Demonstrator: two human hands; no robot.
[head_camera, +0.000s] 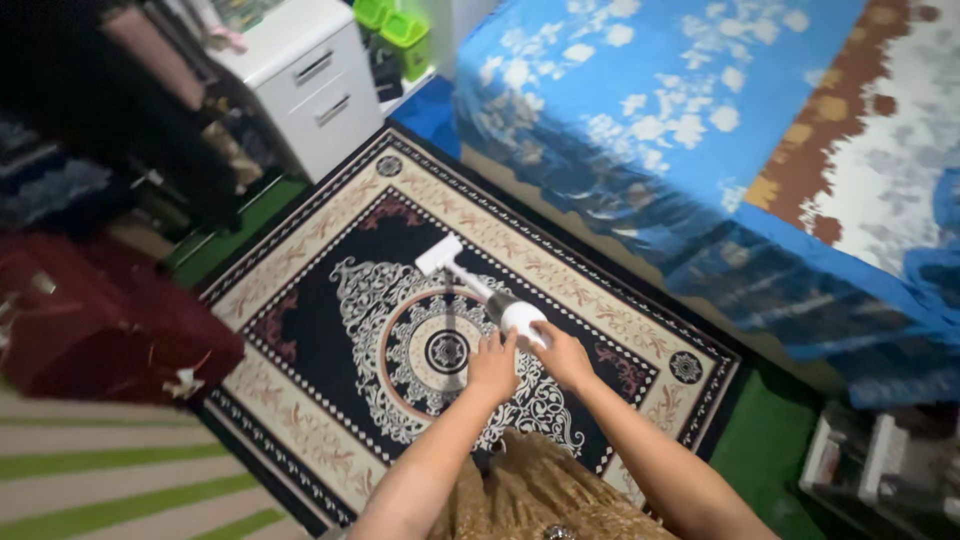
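A white handheld vacuum cleaner (478, 285) points down and away over a patterned rug (330, 300), its flat nozzle at the far end. My left hand (492, 362) rests against the near side of the vacuum's round white body. My right hand (562, 352) grips that round body from the right. Both forearms reach forward from the bottom of the view above a brown patterned garment (535, 495).
A bed with a blue flowered cover (700, 130) fills the right side. A white drawer unit (310, 80) stands at the far left, a dark red suitcase (90, 320) at the left. Green floor (765, 450) and a low shelf (880, 465) lie at the lower right.
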